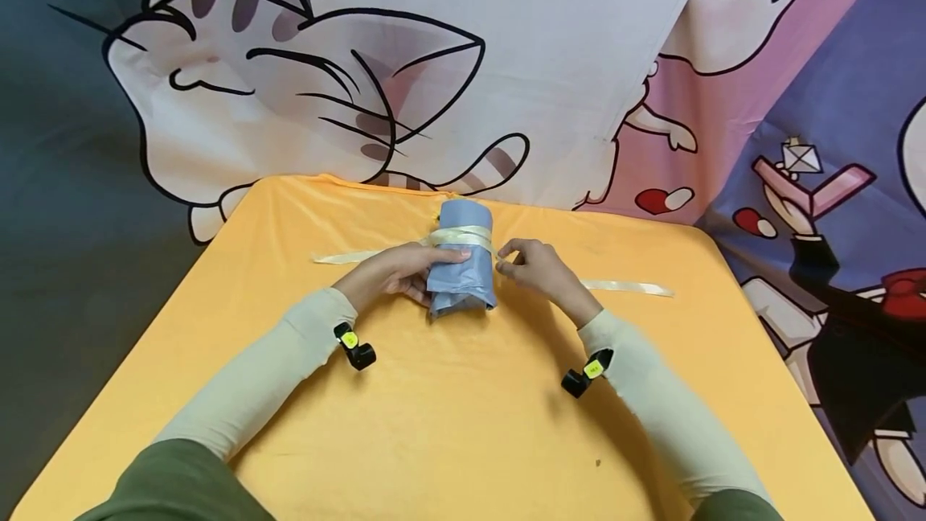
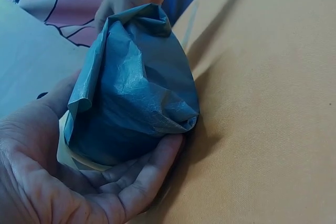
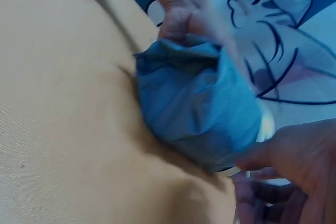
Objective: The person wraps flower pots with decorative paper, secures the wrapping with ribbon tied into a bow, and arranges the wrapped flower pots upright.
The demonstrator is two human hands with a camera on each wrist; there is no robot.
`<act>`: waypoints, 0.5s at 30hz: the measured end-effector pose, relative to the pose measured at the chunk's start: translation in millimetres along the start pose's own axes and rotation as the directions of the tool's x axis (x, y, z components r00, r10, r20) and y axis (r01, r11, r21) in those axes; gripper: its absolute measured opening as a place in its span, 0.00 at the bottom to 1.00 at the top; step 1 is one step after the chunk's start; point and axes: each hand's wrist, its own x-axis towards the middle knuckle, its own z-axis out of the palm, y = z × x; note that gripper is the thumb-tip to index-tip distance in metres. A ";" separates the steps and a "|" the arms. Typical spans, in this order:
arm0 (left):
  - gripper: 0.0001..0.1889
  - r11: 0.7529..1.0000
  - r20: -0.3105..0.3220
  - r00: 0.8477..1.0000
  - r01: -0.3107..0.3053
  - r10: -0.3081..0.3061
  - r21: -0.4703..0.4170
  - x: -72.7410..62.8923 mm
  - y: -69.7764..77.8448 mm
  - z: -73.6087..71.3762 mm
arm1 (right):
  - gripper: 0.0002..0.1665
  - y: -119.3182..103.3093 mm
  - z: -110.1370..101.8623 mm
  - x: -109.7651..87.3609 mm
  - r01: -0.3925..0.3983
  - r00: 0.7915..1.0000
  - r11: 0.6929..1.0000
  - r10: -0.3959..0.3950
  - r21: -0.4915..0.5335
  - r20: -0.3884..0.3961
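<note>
Ribbon point(image 1: 463, 236), one cream length with two tails, circles one blue paper-wrapped cylinder point(image 1: 466, 270) toward the desk's point(image 1: 448, 424) far side in my head view; my left hand point(image 1: 405, 268) grips it. From my left wrist, one crumpled end shows. From my right, whether my right hand point(image 3: 294, 169) pinches the ribbon, I cannot tell.

From my remote post, I see the left forearm point(image 1: 260, 376) angling up from the lower left of the head view, its left hand point(image 1: 405, 268) near centre, thumb extended, fingers curled beneath. The right forearm point(image 1: 673, 400) slants from the lower right; the right hand point(image 1: 537, 270) bends thumb and forefinger together.
</note>
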 end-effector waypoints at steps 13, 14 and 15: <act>0.36 1.000 -0.004 1.000 0.010 -0.010 -0.009 -0.9 -0.7 -2.4 | 0.19 -32.6 1.8 23.5 0.134 0.963 0.991 -0.123 0.031 -0.238; 0.36 1.000 -0.001 1.000 0.010 -0.010 -0.011 -0.7 -0.7 -2.3 | 0.20 -33.7 2.3 25.1 0.137 0.966 0.990 -0.127 0.033 -0.224; 0.36 1.000 0.002 1.000 0.011 -0.011 -0.013 -0.6 -0.5 -2.2 | 0.20 -34.3 2.9 26.2 0.141 0.969 0.989 -0.130 0.036 -0.211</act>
